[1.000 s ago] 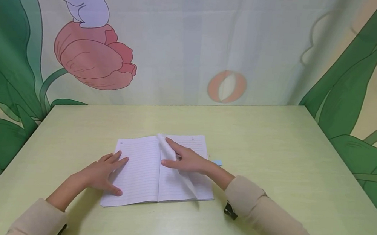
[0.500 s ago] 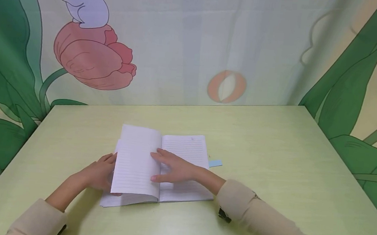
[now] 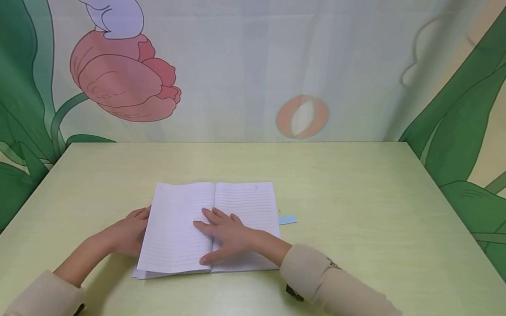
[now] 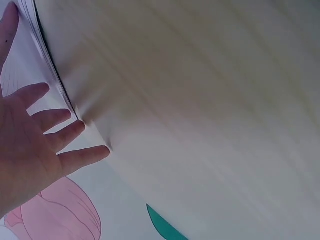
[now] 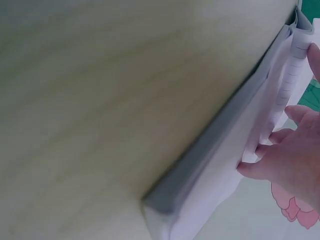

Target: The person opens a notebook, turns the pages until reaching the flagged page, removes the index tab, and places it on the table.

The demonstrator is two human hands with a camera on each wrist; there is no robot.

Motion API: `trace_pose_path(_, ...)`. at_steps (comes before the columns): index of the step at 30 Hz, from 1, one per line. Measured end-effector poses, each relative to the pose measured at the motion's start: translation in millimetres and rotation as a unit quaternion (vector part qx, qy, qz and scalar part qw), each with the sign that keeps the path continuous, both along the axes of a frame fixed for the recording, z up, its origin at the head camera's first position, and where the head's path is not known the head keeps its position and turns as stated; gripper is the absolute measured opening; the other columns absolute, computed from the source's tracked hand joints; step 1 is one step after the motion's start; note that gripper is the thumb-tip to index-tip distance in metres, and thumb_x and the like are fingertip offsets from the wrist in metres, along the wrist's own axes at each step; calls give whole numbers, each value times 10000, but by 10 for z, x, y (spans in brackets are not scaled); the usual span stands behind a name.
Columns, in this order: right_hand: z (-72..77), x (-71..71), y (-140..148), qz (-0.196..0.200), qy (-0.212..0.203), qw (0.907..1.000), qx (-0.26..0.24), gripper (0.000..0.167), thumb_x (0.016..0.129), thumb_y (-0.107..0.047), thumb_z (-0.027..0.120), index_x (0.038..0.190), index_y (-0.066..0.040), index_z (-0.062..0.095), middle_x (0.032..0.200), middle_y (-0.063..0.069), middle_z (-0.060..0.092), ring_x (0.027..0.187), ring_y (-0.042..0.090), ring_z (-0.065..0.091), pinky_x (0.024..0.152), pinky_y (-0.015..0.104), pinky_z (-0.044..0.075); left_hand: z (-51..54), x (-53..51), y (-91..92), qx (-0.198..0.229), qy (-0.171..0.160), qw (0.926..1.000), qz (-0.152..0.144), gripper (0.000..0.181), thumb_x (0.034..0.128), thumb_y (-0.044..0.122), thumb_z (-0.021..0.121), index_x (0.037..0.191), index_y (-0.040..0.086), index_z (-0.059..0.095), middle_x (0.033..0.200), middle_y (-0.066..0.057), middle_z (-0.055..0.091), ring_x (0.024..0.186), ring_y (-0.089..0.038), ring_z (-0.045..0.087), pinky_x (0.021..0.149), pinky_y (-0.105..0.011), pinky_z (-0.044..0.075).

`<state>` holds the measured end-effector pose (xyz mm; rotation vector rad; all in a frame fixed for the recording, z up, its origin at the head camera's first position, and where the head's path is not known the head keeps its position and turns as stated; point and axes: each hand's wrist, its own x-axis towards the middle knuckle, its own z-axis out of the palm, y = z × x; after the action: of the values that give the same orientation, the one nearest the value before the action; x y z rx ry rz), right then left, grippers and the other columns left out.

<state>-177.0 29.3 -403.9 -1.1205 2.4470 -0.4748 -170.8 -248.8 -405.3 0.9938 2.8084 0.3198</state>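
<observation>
An open lined notebook lies on the table, its two white pages spread flat. My left hand is at the notebook's left edge, its fingertips hidden under the left-hand leaf in the head view. Seen from the left wrist, that hand has its fingers spread and straight along the page edges. My right hand rests over the centre fold with fingers spread, the tips on the left-hand page. In the right wrist view, the right hand touches paper near the fold.
A light-blue tab sticks out past the notebook's right side. The pale wooden table ends at a back edge against a curtain printed with a rabbit, flowers and leaves.
A leaf has turned from right to left and now lies over the left page, covering my left fingertips. My right hand has moved left across the fold. The left hand has stayed almost still.
</observation>
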Motion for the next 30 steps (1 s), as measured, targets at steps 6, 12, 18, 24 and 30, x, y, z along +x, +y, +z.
trace_pose_path(6, -18, 24, -39, -90, 166, 9994, 282, 830, 811, -562, 566, 1466, -220, 186, 1527, 40, -20, 1383, 220, -50, 1061, 533, 55, 38, 7, -91, 204, -342, 9987, 304, 892, 669, 382, 773, 1338, -54, 375, 1335, -379, 304, 1220, -534, 272, 950, -599, 257)
trace_pose_path(12, -26, 49, -89, -103, 344, 9970, 682, 829, 819, -594, 523, 1470, -238, 154, 1527, 27, -46, 1379, 209, -76, 1064, 524, 52, 127, 26, -127, 97, -678, 9939, 859, 619, 844, 129, 587, 1345, -112, 314, 1328, -402, 284, 1215, -535, 277, 953, -589, 275)
trace_pose_path(18, -25, 62, -115, -73, 393, 9954, 871, 825, 825, -612, 496, 1471, -242, 141, 1526, 28, -58, 1377, 211, -92, 1061, 530, 46, 184, 56, -103, 234, -433, 9930, 1077, 595, 898, 184, 552, 1345, -123, 308, 1354, -362, 292, 1228, -509, 279, 965, -584, 263)
trace_pose_path(24, -30, 68, -134, -121, 344, 9953, 903, 822, 822, -618, 494, 1469, -242, 156, 1526, 24, -57, 1375, 212, -102, 1060, 532, 34, 155, 78, 21, 340, -417, 9935, 1001, 784, 830, 409, 625, 1386, -42, 306, 1401, -335, 230, 1237, -513, 253, 948, -609, 266)
trace_pose_path(30, -67, 60, -158, -167, 442, 9942, 963, 834, 809, -647, 481, 1468, -249, 160, 1527, 25, -49, 1376, 218, -97, 1057, 539, 39, 115, 97, 150, 52, -534, 9970, 566, 895, 731, 474, 703, 1386, -8, 329, 1406, -317, 243, 1238, -514, 261, 933, -618, 277)
